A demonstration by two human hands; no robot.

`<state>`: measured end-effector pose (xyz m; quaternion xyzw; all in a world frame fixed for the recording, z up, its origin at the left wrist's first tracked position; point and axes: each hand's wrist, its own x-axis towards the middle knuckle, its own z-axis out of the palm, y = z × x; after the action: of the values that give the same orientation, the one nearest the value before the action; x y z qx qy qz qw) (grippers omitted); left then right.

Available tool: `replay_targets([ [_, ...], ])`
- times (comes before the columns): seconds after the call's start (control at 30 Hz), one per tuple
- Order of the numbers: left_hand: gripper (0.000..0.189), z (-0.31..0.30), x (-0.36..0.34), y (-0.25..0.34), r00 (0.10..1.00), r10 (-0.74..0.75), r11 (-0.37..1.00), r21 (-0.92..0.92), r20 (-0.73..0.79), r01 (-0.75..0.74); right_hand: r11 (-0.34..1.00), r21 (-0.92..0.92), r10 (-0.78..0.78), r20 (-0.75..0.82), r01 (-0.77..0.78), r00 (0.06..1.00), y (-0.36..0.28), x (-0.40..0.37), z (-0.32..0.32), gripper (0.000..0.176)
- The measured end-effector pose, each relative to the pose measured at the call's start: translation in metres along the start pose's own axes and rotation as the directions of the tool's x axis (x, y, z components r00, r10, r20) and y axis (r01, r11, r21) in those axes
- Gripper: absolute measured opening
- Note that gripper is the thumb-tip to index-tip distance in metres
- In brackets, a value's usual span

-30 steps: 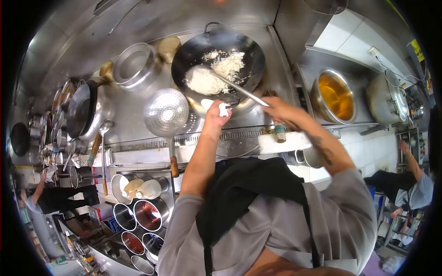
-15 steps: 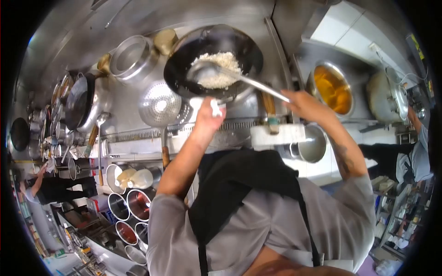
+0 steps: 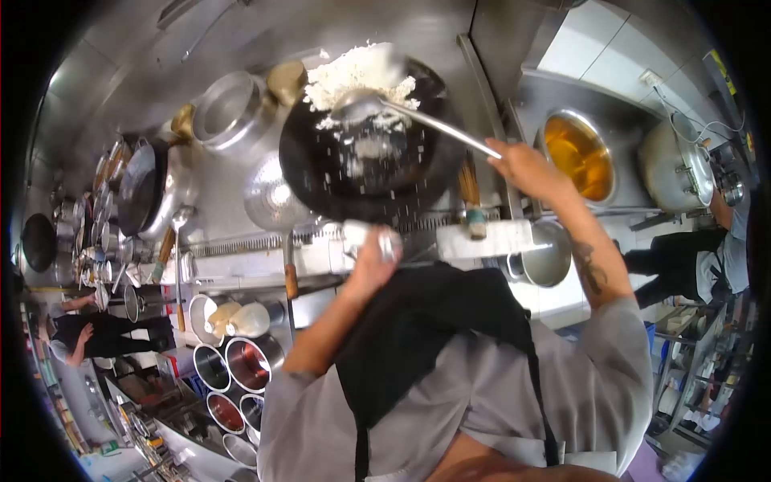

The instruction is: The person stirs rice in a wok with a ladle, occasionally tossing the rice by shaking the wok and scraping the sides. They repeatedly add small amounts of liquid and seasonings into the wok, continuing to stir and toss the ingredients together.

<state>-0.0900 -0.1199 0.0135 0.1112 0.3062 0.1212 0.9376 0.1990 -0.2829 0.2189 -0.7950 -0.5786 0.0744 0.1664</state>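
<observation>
A dark wok (image 3: 321, 181) is tipped towards me, its near rim low. My left hand (image 3: 376, 261) is closed around a folded white cloth (image 3: 361, 234) at the wok's near edge; the cloth hides the part gripped. White rice (image 3: 345, 76) flies up over the wok's far side, with loose grains scattered in the air. My right hand (image 3: 528, 170) grips the end of a long-handled metal ladle (image 3: 442, 127). The ladle's bowl is over the wok, against the rice.
A perforated skimmer (image 3: 271, 193) lies left of the wok, near stacked metal bowls (image 3: 225, 108). On the right are a bamboo brush (image 3: 469, 189), a basin of orange-yellow liquid (image 3: 574, 157) and a large pot (image 3: 675, 169). Other people stand at far left and far right.
My left hand has pulled the wok nearer and tilted it. The rice has risen from the wok's middle towards its far side. The ladle has shifted slightly away from me.
</observation>
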Motion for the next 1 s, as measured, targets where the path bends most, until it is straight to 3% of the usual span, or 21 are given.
replay_targets([
  [0.07,0.012,0.061,0.013,0.046,0.96,0.194,0.98,0.089,-0.203,-0.18,0.999,0.036,0.006,0.123,-0.01,0.992,-0.002,-0.002,-0.004,0.033],
  [0.1,0.01,0.056,0.033,0.063,0.97,0.229,0.973,-0.023,-0.078,-0.232,0.998,0.053,0.008,0.182,-0.018,0.983,-0.006,-0.004,-0.008,0.035],
  [0.17,0.005,0.098,0.001,0.069,0.98,0.026,0.999,-0.037,-0.196,-0.034,0.998,0.057,-0.005,0.289,-0.011,0.957,-0.018,-0.016,-0.035,0.034],
  [0.2,0.005,0.113,-0.018,0.063,0.963,0.045,0.999,-0.007,-0.266,-0.049,0.994,0.104,-0.047,0.321,0.014,0.946,-0.004,-0.027,-0.039,0.033],
  [0.23,0.005,0.119,-0.031,0.063,0.97,0.019,1.0,0.024,-0.243,-0.013,0.987,0.155,-0.087,0.352,0.034,0.932,0.005,-0.029,-0.039,0.033],
  [0.3,0.006,0.123,-0.03,0.071,0.962,0.007,0.999,-0.044,-0.273,-0.02,0.99,0.14,-0.025,0.383,-0.032,0.923,0.014,-0.009,-0.03,0.033],
  [0.37,0.009,0.116,-0.005,0.083,0.977,0.037,0.996,-0.067,-0.21,-0.052,0.987,0.116,0.052,0.418,-0.11,0.907,0.02,0.001,-0.015,0.032],
  [0.4,0.01,0.079,0.022,0.071,0.986,0.125,0.991,-0.023,-0.107,-0.128,0.995,0.064,0.049,0.323,-0.074,0.945,0.019,0.0,0.004,0.032],
  [0.43,0.007,0.052,0.036,0.051,0.98,0.149,0.987,-0.041,-0.136,-0.156,0.999,0.007,0.039,0.221,-0.042,0.974,0.02,0.002,0.034,0.032],
  [0.47,0.008,0.013,0.049,0.034,0.994,0.091,0.993,-0.066,-0.061,-0.095,0.998,-0.064,0.018,0.104,-0.012,0.994,0.022,0.012,0.051,0.033],
  [0.53,0.017,-0.015,0.019,0.004,0.998,-0.064,0.997,0.037,-0.021,0.065,0.991,-0.126,0.052,0.098,-0.039,0.994,-0.003,-0.004,0.043,0.034],
  [0.57,0.016,0.03,-0.017,0.001,0.979,0.003,0.991,0.131,-0.204,0.025,0.994,-0.103,0.035,0.107,-0.024,0.994,-0.018,-0.009,0.024,0.034],
  [0.63,0.014,0.019,0.003,0.015,1.0,0.013,1.0,-0.017,0.006,-0.013,0.999,-0.032,-0.017,0.135,0.021,0.991,-0.004,-0.021,0.007,0.034],
  [0.7,0.009,0.053,0.029,0.063,0.973,0.15,0.988,0.047,-0.174,-0.144,1.0,-0.003,0.015,0.189,-0.015,0.982,0.0,-0.033,-0.011,0.033],
  [0.73,0.007,0.033,0.062,0.085,0.997,0.073,0.995,-0.071,-0.021,-0.074,0.998,-0.018,0.064,0.224,-0.062,0.973,-0.002,-0.033,-0.025,0.033],
  [0.77,0.008,0.049,0.069,0.094,0.991,0.09,0.996,0.009,-0.094,-0.089,0.994,-0.032,0.108,0.255,-0.104,0.961,-0.002,-0.03,-0.034,0.033],
  [0.83,0.005,0.036,0.095,0.102,0.995,0.088,0.993,0.081,-0.042,-0.084,0.987,-0.053,0.158,0.16,-0.151,0.974,0.015,-0.016,-0.027,0.032],
  [0.9,0.003,0.046,0.094,0.101,0.984,0.113,0.991,0.08,-0.14,-0.103,0.97,-0.087,0.232,0.077,-0.225,0.97,0.03,0.008,-0.01,0.033],
  [0.97,0.003,0.054,0.087,0.099,0.978,0.102,0.994,0.058,-0.181,-0.093,0.988,0.065,0.147,-0.064,-0.143,0.987,0.085,0.053,0.063,0.03],
  [1.0,0.004,0.057,0.083,0.1,0.981,0.087,0.996,0.037,-0.171,-0.081,0.911,0.267,0.326,-0.001,-0.314,0.945,0.058,0.065,0.069,0.029],
])
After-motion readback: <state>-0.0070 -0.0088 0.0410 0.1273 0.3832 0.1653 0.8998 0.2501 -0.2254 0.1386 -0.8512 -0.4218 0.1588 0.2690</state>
